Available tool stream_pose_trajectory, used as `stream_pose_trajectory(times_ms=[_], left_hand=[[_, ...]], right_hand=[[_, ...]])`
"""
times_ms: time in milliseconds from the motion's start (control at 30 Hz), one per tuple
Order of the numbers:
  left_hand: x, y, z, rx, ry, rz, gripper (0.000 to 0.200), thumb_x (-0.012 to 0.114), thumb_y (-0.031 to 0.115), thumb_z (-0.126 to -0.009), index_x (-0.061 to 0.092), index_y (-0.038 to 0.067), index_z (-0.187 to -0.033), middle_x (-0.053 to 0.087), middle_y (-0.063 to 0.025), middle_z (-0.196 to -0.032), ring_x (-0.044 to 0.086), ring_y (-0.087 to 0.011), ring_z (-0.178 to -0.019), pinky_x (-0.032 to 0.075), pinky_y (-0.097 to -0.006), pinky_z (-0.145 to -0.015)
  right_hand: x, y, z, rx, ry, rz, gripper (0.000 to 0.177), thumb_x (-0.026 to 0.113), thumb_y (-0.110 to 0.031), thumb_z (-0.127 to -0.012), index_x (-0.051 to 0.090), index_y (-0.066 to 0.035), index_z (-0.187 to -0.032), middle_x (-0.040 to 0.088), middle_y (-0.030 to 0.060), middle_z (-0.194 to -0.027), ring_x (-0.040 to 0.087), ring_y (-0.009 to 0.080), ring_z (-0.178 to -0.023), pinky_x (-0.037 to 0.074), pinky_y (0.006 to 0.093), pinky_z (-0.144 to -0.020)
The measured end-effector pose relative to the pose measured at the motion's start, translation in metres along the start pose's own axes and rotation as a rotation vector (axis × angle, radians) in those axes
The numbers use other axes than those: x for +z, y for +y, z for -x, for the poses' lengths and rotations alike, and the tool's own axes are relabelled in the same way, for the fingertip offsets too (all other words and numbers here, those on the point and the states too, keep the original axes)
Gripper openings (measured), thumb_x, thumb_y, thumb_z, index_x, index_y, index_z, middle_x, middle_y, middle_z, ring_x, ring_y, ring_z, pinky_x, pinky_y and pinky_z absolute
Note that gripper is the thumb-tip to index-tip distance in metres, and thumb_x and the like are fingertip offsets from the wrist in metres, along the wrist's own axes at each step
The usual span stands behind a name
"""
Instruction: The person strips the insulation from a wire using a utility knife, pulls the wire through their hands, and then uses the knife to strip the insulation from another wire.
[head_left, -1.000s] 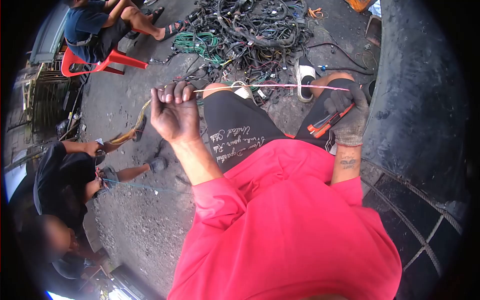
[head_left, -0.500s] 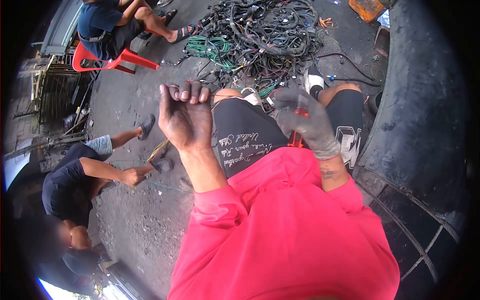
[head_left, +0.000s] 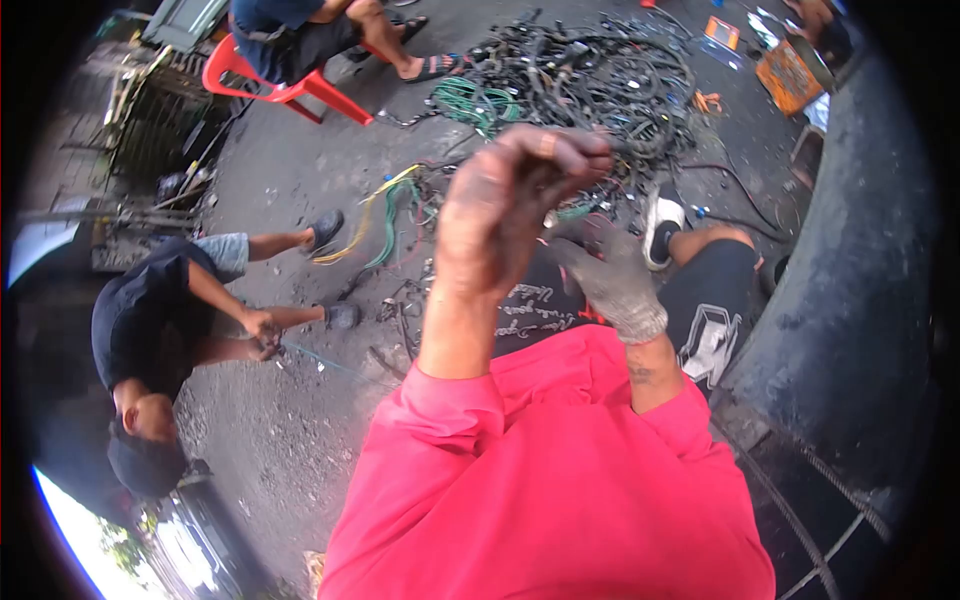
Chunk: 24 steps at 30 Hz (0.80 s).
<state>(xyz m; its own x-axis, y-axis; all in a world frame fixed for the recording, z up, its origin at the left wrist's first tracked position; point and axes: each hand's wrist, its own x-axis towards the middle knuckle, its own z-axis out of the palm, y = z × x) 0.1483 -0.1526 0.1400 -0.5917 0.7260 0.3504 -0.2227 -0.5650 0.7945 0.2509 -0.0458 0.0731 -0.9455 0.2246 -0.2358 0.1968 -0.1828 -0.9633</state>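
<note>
Left hand (head_left: 510, 200), bare: fingers curled tight into a raised fist, contents hidden.
Right hand (head_left: 605, 270), grey glove: at 4 o'clock of the fist, fingertips up against its underside; whether it clamps anything cannot be told. Wire heap (head_left: 590, 80), dark tangled harness: on the ground at 12 to 1 o'clock beyond the fist, apart from both hands. Green coil (head_left: 465, 100): at 11 o'clock, on the heap's edge. Loose yellow and green wires (head_left: 385, 210): 9 o'clock. White shoe (head_left: 660, 220): 3 o'clock, near the glove. Orange crate (head_left: 790, 75): 2 o'clock, far. Red chair (head_left: 290, 85): 10 o'clock. Crouching person (head_left: 160, 310): 8 o'clock, well apart.
</note>
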Motion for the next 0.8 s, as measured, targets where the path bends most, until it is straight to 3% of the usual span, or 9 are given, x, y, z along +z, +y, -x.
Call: stream_pose_trajectory(times_ms=[67,167,367,433,533,567,600,667,800], left_hand=[[0.008,0.006,-0.004,-0.011,-0.019,-0.354,0.053,0.067,0.048,-0.082,0.063,-0.003,-0.095,0.051,-0.0237,-0.128,0.052,-0.0323,-0.118,0.038,-0.0440,-0.103],[0.005,0.003,-0.001,0.109,-0.041,-0.630,0.030,0.079,0.029,-0.074,0.064,0.003,-0.073,0.053,-0.0203,-0.126,0.053,-0.0291,-0.118,0.042,-0.0414,-0.098],[-0.024,-0.031,0.032,-0.045,0.108,-0.086,0.025,0.080,0.010,-0.071,0.057,0.008,-0.079,0.051,-0.0183,-0.129,0.051,-0.0288,-0.121,0.041,-0.0433,-0.102],[-0.026,-0.039,0.043,-0.050,0.138,-0.109,0.028,0.077,0.009,-0.075,0.061,0.006,-0.097,0.048,-0.0160,-0.133,0.051,-0.0268,-0.122,0.040,-0.0427,-0.105],[-0.017,-0.046,0.050,-0.169,0.009,-0.560,0.042,0.068,0.017,-0.087,0.058,0.002,-0.124,0.057,-0.0123,-0.128,0.057,-0.0205,-0.115,0.042,-0.0353,-0.101],[-0.015,-0.050,0.049,-0.155,0.049,-0.547,0.042,0.068,0.017,-0.087,0.058,0.002,-0.124,0.057,-0.0123,-0.128,0.057,-0.0205,-0.115,0.042,-0.0353,-0.101],[-0.011,-0.051,0.046,-0.211,0.074,-0.551,0.036,0.066,0.018,-0.088,0.062,0.001,-0.119,0.061,-0.0128,-0.120,0.059,-0.0204,-0.111,0.045,-0.0350,-0.097],[-0.006,-0.055,0.041,-0.109,0.150,-0.682,0.023,0.065,0.017,-0.087,0.070,0.000,-0.102,0.070,-0.0134,-0.099,0.065,-0.0226,-0.098,0.050,-0.0357,-0.088],[-0.001,-0.055,0.041,0.018,0.076,-0.735,0.019,0.067,0.015,-0.083,0.071,0.001,-0.096,0.070,-0.0136,-0.098,0.066,-0.0277,-0.095,0.050,-0.0371,-0.086]], right_hand=[[0.000,-0.004,0.002,0.034,-0.009,-0.108,0.015,0.065,-0.016,-0.085,0.066,-0.002,-0.091,0.059,-0.0013,-0.069,0.053,0.0049,-0.059,0.041,0.0207,-0.053],[-0.011,0.011,0.003,-0.018,0.044,-0.255,0.015,0.066,-0.017,-0.085,0.062,-0.004,-0.093,0.056,-0.0007,-0.069,0.050,0.0082,-0.051,0.041,0.0230,-0.046],[-0.034,0.025,0.006,0.054,-0.271,-0.802,0.012,0.061,-0.015,-0.089,0.056,-0.004,-0.090,0.048,-0.0010,-0.063,0.043,0.0112,-0.042,0.037,0.0235,-0.041],[-0.036,0.032,0.004,-0.009,-0.332,-1.070,0.020,0.063,-0.021,-0.090,0.054,-0.004,-0.092,0.047,-0.0003,-0.065,0.042,0.0104,-0.044,0.036,0.0243,-0.041],[-0.020,0.013,0.014,0.064,-0.120,-0.931,0.023,0.056,-0.025,-0.095,0.051,-0.004,-0.103,0.043,-0.0030,-0.071,0.039,0.0052,-0.050,0.031,0.0217,-0.041],[-0.018,0.010,0.015,0.130,0.055,-0.858,0.022,0.050,-0.026,-0.099,0.050,-0.005,-0.106,0.038,-0.0051,-0.072,0.036,0.0031,-0.051,0.028,0.0210,-0.042],[-0.030,0.022,0.005,-0.005,-0.521,-1.107,0.022,0.049,-0.026,-0.099,0.050,-0.005,-0.107,0.036,-0.0051,-0.072,0.036,0.0035,-0.053,0.028,0.0212,-0.044],[-0.037,0.032,0.005,0.059,-0.431,-1.073,0.022,0.048,-0.025,-0.099,0.049,-0.005,-0.108,0.036,-0.0061,-0.070,0.034,0.0031,-0.051,0.028,0.0209,-0.043],[-0.044,0.043,0.005,0.103,-0.400,-1.069,0.022,0.049,-0.027,-0.099,0.050,-0.006,-0.104,0.040,-0.0048,-0.073,0.037,0.0047,-0.054,0.030,0.0218,-0.046]])
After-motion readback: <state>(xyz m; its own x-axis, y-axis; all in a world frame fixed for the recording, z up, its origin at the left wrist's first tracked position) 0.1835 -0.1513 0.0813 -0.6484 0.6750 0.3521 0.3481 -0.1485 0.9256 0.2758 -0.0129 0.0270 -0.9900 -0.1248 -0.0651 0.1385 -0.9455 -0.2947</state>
